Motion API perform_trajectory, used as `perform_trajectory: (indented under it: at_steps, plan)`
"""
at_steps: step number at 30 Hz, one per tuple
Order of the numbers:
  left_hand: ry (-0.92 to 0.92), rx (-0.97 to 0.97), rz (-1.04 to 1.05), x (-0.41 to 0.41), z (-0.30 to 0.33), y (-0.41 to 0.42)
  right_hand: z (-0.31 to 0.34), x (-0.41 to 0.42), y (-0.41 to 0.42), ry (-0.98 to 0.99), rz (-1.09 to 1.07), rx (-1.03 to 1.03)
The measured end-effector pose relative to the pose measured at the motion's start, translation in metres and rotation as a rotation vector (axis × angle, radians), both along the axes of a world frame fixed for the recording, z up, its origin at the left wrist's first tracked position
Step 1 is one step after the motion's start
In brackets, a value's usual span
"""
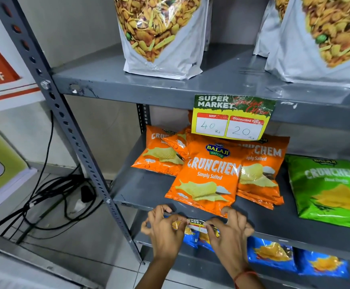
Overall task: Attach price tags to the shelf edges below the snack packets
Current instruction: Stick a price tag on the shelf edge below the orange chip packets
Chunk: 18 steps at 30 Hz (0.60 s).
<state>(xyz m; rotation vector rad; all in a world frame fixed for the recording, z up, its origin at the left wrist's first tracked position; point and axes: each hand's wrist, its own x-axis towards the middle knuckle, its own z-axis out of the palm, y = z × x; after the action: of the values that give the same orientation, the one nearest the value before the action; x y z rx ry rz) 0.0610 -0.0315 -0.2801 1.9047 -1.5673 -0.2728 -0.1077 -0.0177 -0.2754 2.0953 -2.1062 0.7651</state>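
While held between both hands at the front lip of the lower shelf (295, 228), just under the orange packets (208, 178), lies crosswise, long axis running along the edge it is meant to sit on: the small price tag (198, 224), mostly hidden, only a strip of its dark printed header and a pale band below showing. Pinched at its left end by the left hand (165, 230), thumb and forefinger closed on the corner, remaining fingers curled loosely. Pinched likewise at its right end by the right hand (230, 232), fingertips meeting on the paper, knuckles resting close to the metal. Neither hand clearly nearer; set about evenly to either side, so that the tag spans the gap between them. Whether already touching the shelf face or held just off it, cannot tell, since fingers cover the contact.

Judging by the one already fixed tag (232, 117) hanging from the upper shelf (149, 88), with its top against the lip and its price boxes hanging below, probably the same aim here: header pressed flat to the lip, level with it. Likely risk: a tilt if one end goes down first. Beneath the hands, blue packets (272, 253) on a further shelf; to the right, a green packet (328, 188)
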Motion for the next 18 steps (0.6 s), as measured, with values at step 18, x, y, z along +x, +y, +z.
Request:
perform_trajectory:
  at_steps: [18]
  plan:
    - [-0.019,0.008,0.106,0.012,-0.009,0.009,0.002,-0.024,0.008,-0.040,-0.097,0.077]
